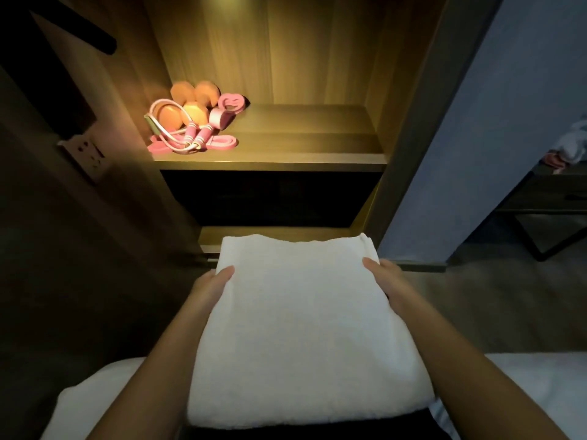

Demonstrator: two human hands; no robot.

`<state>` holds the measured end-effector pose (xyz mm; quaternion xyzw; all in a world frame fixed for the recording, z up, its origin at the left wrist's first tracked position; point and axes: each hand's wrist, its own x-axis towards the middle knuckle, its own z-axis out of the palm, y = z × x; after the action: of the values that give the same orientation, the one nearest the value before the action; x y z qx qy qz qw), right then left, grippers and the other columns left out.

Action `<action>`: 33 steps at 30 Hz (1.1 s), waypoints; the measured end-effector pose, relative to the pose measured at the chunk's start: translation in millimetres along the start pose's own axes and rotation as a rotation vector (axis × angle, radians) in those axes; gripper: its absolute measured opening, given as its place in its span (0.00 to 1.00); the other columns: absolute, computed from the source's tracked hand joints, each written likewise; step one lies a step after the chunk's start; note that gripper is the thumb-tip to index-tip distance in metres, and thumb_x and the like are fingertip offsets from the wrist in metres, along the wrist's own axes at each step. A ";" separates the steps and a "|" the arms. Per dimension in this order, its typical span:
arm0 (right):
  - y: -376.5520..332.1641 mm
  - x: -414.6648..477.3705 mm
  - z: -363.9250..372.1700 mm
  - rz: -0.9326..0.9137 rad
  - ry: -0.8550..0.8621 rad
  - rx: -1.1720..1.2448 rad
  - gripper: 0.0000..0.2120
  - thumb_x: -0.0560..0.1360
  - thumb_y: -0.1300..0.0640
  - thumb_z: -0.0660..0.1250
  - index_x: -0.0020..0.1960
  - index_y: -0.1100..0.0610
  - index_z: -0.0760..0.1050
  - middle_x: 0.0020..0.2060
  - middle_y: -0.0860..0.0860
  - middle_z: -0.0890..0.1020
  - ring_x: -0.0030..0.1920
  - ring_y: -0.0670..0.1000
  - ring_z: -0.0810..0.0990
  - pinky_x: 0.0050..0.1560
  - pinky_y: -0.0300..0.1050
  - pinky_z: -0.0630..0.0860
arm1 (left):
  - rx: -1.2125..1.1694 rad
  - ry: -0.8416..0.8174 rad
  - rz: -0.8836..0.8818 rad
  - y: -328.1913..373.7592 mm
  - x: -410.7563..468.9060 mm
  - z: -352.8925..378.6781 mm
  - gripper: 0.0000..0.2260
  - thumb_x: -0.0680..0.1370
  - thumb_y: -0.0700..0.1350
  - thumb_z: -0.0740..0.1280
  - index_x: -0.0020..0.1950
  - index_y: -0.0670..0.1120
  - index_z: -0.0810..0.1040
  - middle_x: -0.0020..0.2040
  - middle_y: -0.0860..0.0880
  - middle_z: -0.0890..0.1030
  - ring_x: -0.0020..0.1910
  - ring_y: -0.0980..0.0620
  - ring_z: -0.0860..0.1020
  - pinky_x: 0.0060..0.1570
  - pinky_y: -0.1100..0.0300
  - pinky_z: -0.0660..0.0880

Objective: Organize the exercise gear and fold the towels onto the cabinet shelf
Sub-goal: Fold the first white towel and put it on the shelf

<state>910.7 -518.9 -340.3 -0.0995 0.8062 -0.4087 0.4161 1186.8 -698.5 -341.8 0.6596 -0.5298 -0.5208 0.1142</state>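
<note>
Left hand [211,289] and right hand [389,282] grip the towel [301,328] at its 2 side edges. The thumbs lie flat on top; the other fingers pass beneath it, hidden. The towel is held in the air between a white bed [79,404] and the cabinet, below the lit shelf [301,147]. Room dim. 2 orange dumbbells [197,114], a pink rope [203,134] and bands [228,104] sit at the shelf's left end. Towel: white, thick, folded flat.

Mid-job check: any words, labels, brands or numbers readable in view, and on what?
No text can be read anywhere.
The towel, held by the left hand and the right hand: plain, no label showing.
The dumbbells and jump rope on the shelf: no legible markings.
The socket: no print visible.
</note>
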 end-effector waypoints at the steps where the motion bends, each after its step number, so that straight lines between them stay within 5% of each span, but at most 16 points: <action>1: -1.3 -5.8 -1.8 0.005 0.010 -0.002 0.19 0.80 0.44 0.61 0.65 0.54 0.70 0.57 0.54 0.79 0.50 0.54 0.78 0.52 0.53 0.75 | 0.012 -0.002 0.026 -1.8 -3.7 -1.4 0.20 0.80 0.51 0.65 0.67 0.39 0.75 0.65 0.38 0.77 0.64 0.39 0.75 0.46 0.60 0.70; 3: 1.4 -24.9 -10.7 0.028 -0.029 0.005 0.15 0.80 0.45 0.63 0.61 0.54 0.72 0.54 0.53 0.81 0.50 0.55 0.80 0.49 0.52 0.78 | -0.022 -0.045 0.025 -6.5 -22.2 -9.2 0.17 0.80 0.51 0.66 0.64 0.43 0.76 0.59 0.41 0.80 0.58 0.39 0.78 0.38 0.59 0.72; 6: 13.1 -57.8 -27.1 0.045 -0.141 0.001 0.09 0.79 0.45 0.64 0.52 0.50 0.75 0.45 0.50 0.83 0.45 0.53 0.82 0.35 0.45 0.77 | 0.055 -0.233 -0.068 -29.9 -44.1 -25.8 0.17 0.79 0.56 0.66 0.64 0.48 0.75 0.55 0.45 0.80 0.53 0.42 0.79 0.49 0.49 0.76; 8: 18.0 -70.0 -29.7 0.033 -0.159 -0.056 0.08 0.80 0.46 0.63 0.51 0.50 0.73 0.45 0.49 0.81 0.45 0.51 0.80 0.35 0.44 0.74 | 0.091 -0.257 -0.034 -35.5 -55.1 -30.5 0.16 0.79 0.55 0.65 0.63 0.48 0.75 0.55 0.46 0.79 0.53 0.44 0.78 0.51 0.48 0.75; 11: 20.2 -66.7 -24.7 -0.308 0.088 -0.224 0.06 0.80 0.50 0.63 0.52 0.52 0.74 0.48 0.50 0.80 0.46 0.48 0.79 0.39 0.43 0.74 | 0.125 -0.023 0.345 -29.4 -58.8 -24.9 0.10 0.78 0.49 0.66 0.58 0.48 0.76 0.55 0.49 0.77 0.49 0.51 0.78 0.39 0.58 0.73; 14: 14.8 -71.9 -19.4 -0.616 0.191 -0.102 0.04 0.79 0.47 0.62 0.54 0.43 0.72 0.47 0.39 0.79 0.47 0.42 0.79 0.40 0.33 0.74 | -0.082 0.011 0.554 -20.4 -66.6 -15.3 0.09 0.78 0.52 0.64 0.58 0.57 0.75 0.52 0.58 0.80 0.47 0.57 0.80 0.36 0.67 0.75; 19: 15.8 -60.8 -15.3 -0.372 -0.032 0.039 0.10 0.81 0.39 0.55 0.61 0.33 0.63 0.59 0.38 0.75 0.55 0.44 0.77 0.51 0.44 0.76 | -0.272 -0.071 0.301 -11.6 -54.9 -7.6 0.10 0.82 0.50 0.59 0.62 0.59 0.73 0.51 0.56 0.80 0.49 0.53 0.80 0.36 0.59 0.75; 23: 0.1 -40.2 -23.4 -0.384 -0.040 -0.003 0.05 0.80 0.38 0.54 0.56 0.29 0.64 0.53 0.32 0.75 0.53 0.41 0.78 0.44 0.37 0.73 | -0.415 -0.002 0.411 0.7 -45.5 -12.3 0.11 0.79 0.51 0.61 0.51 0.68 0.77 0.46 0.61 0.83 0.43 0.60 0.82 0.31 0.66 0.78; 26: -7.4 -24.1 -19.5 -0.333 -0.027 -0.057 0.15 0.82 0.42 0.53 0.67 0.42 0.64 0.60 0.44 0.77 0.52 0.42 0.77 0.45 0.40 0.73 | -0.372 -0.035 0.263 10.8 -29.3 -3.4 0.09 0.82 0.47 0.61 0.59 0.56 0.76 0.53 0.53 0.82 0.49 0.50 0.82 0.39 0.58 0.77; 29: -10.3 -9.8 -13.9 -0.042 -0.065 -0.076 0.22 0.83 0.44 0.54 0.73 0.54 0.63 0.65 0.54 0.74 0.59 0.54 0.77 0.57 0.54 0.75 | -0.311 -0.127 -0.109 17.0 -12.4 -2.1 0.17 0.81 0.51 0.63 0.68 0.45 0.72 0.60 0.42 0.78 0.54 0.42 0.78 0.53 0.48 0.75; 33: -9.2 -4.0 -12.0 -0.045 -0.032 -0.041 0.19 0.82 0.43 0.56 0.68 0.52 0.67 0.63 0.54 0.76 0.57 0.55 0.77 0.56 0.55 0.75 | -0.412 -0.163 -0.226 20.4 -9.2 -4.2 0.18 0.80 0.51 0.65 0.66 0.43 0.74 0.53 0.43 0.80 0.48 0.42 0.80 0.42 0.52 0.75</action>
<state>902.5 -516.0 -327.3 -0.1324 0.8054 -0.3996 0.4174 1179.3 -701.1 -320.4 0.6331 -0.3428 -0.6789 0.1443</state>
